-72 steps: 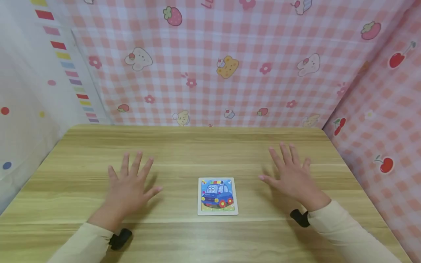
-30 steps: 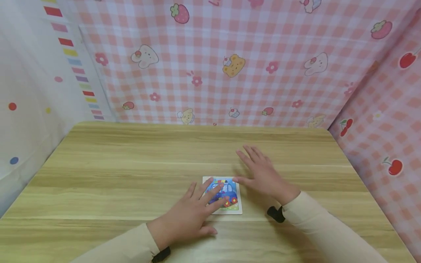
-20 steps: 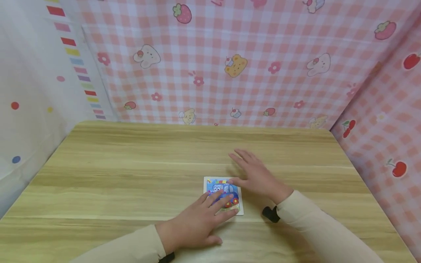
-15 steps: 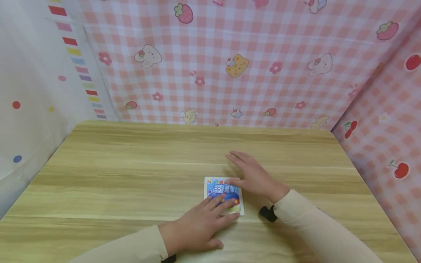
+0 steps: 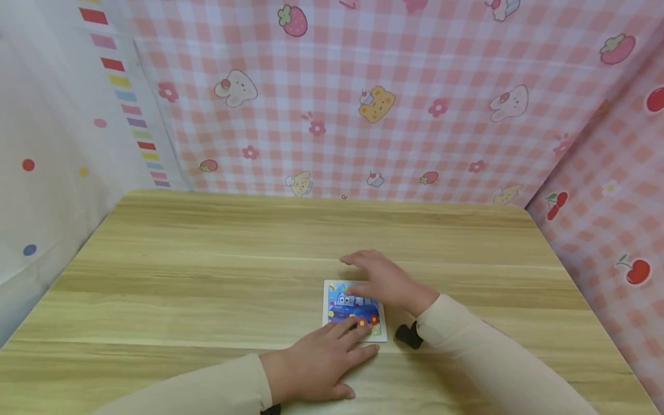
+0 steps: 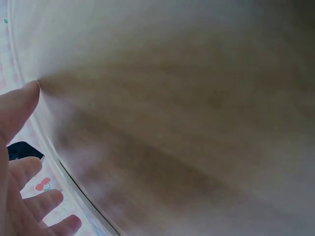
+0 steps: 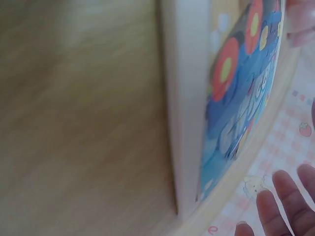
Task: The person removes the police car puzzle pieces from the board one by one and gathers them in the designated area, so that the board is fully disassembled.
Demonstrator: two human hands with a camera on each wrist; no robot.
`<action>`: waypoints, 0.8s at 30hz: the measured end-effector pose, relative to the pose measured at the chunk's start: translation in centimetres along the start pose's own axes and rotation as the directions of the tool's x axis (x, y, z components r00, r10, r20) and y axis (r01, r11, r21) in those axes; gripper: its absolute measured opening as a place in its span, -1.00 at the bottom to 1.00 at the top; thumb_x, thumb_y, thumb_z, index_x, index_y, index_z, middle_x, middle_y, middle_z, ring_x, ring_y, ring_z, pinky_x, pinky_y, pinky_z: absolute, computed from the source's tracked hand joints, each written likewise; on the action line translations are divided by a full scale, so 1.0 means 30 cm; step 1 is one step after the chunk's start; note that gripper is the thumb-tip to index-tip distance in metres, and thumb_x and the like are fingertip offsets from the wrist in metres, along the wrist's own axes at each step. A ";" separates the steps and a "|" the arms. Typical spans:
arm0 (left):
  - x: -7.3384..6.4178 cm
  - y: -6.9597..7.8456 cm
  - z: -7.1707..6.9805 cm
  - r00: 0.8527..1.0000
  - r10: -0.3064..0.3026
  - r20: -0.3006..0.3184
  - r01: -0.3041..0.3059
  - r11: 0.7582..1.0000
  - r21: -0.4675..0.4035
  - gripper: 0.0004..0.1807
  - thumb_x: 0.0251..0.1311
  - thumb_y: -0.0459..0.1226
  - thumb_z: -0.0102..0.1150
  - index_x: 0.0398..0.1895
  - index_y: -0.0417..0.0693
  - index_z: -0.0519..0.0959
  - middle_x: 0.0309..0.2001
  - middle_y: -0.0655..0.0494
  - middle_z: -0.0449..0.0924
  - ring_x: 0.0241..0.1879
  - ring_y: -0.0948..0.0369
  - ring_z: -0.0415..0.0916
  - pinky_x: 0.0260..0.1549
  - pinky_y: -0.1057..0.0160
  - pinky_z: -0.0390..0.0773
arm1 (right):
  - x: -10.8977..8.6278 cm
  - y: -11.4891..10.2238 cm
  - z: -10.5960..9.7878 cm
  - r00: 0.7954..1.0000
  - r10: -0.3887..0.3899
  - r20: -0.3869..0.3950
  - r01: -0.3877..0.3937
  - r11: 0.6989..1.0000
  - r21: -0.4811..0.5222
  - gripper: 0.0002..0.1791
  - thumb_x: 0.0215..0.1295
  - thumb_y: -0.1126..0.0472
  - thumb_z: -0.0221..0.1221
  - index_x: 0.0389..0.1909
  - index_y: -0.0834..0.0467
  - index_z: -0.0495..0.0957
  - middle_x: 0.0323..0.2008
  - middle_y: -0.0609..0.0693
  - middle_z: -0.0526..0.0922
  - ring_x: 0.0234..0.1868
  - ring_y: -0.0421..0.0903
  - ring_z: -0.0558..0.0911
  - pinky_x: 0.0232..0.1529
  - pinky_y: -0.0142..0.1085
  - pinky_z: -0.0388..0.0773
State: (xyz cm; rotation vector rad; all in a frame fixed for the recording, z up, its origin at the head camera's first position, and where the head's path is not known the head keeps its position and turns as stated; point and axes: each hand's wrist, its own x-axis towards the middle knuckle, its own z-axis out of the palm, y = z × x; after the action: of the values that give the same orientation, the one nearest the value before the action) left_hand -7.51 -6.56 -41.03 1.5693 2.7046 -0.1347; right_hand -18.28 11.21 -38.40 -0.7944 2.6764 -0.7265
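Hanging on my left is a white cloth (image 5: 46, 127) printed with coloured dots, a column of coloured bars (image 5: 137, 123) running down it toward the back; it stands beside the wood-grained worktop (image 5: 207, 276), across which lies my cream left sleeve (image 5: 197, 386); from it comes my left hand (image 5: 319, 360), back upward, its fingers fairly straight and spread apart, the thumb held out nearer to me; its fingertips lie over the near part of the square picture board (image 5: 355, 308), though with the left wrist view mostly blur I cannot tell whether they press on it.

The board lies flat on the worktop, near the middle and toward my side; it has a pale rim (image 5: 325, 305) and shows a blue car with eyes and red, yellow-centred wheels; behind the worktop hangs a pink checked cloth (image 5: 290, 80) with strawberries, flowers and little animals.

Further right, my right hand (image 5: 389, 279) has its thumb out over the far part of the board, the other fingers gently bent beyond its far edge, well apart from the thumb and unclasped; a black piece (image 5: 408, 335) sits under that wrist, next to my right sleeve (image 5: 493, 346); last comes another checked cloth (image 5: 612, 230), bearing red cherries.
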 end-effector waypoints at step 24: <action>0.007 -0.002 0.001 0.999 -0.010 0.049 0.011 1.000 -0.014 -0.21 0.24 0.31 -0.11 0.40 0.06 0.30 0.42 0.06 0.22 0.37 0.03 0.19 0.24 0.15 0.34 | 0.071 -0.057 0.052 0.994 0.049 0.099 -0.038 0.994 -0.105 -0.61 0.08 0.16 0.41 -0.07 0.22 0.65 -0.12 0.02 0.63 -0.06 -0.04 0.55 0.05 -0.17 0.50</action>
State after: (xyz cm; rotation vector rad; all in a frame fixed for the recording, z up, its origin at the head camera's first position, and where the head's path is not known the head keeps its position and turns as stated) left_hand -7.67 -6.42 -41.05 1.5272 2.6713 -0.1519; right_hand -18.68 8.16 -39.03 -0.7733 2.6484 -0.5275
